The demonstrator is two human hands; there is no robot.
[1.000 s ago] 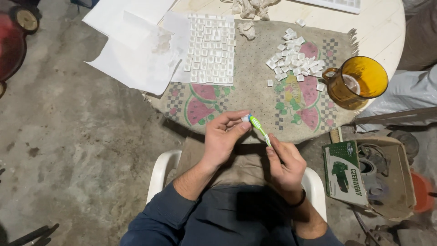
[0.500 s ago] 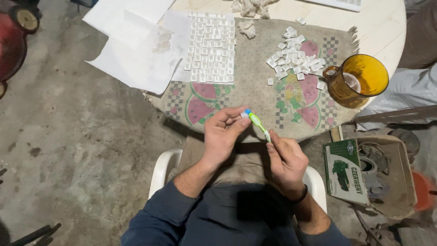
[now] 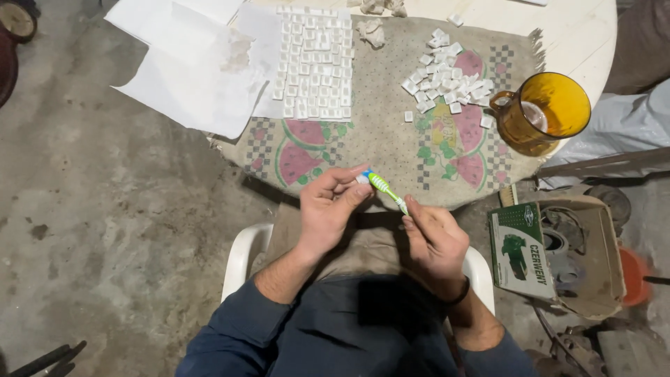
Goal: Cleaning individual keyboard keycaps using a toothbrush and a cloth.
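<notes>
My right hand (image 3: 434, 239) grips the handle of a green and white toothbrush (image 3: 386, 190), its head pointing up and left. My left hand (image 3: 329, 209) pinches a small white tile (image 3: 362, 179) between thumb and fingertips, right against the brush head. Both hands are over my lap, just in front of the table edge. On the table, a grid of small white tiles (image 3: 313, 63) lies on white paper, and a loose heap of white tiles (image 3: 447, 80) sits on the watermelon-patterned cloth (image 3: 391, 139).
An amber glass mug (image 3: 544, 112) stands at the table's right. White paper sheets (image 3: 195, 70) hang off the left edge. An open cardboard box (image 3: 558, 251) with metal parts sits on the floor at right. I sit on a white plastic chair (image 3: 241, 258) over a concrete floor.
Both hands stay together with only small shifts; the brush head keeps working against the tile held in my left hand.
</notes>
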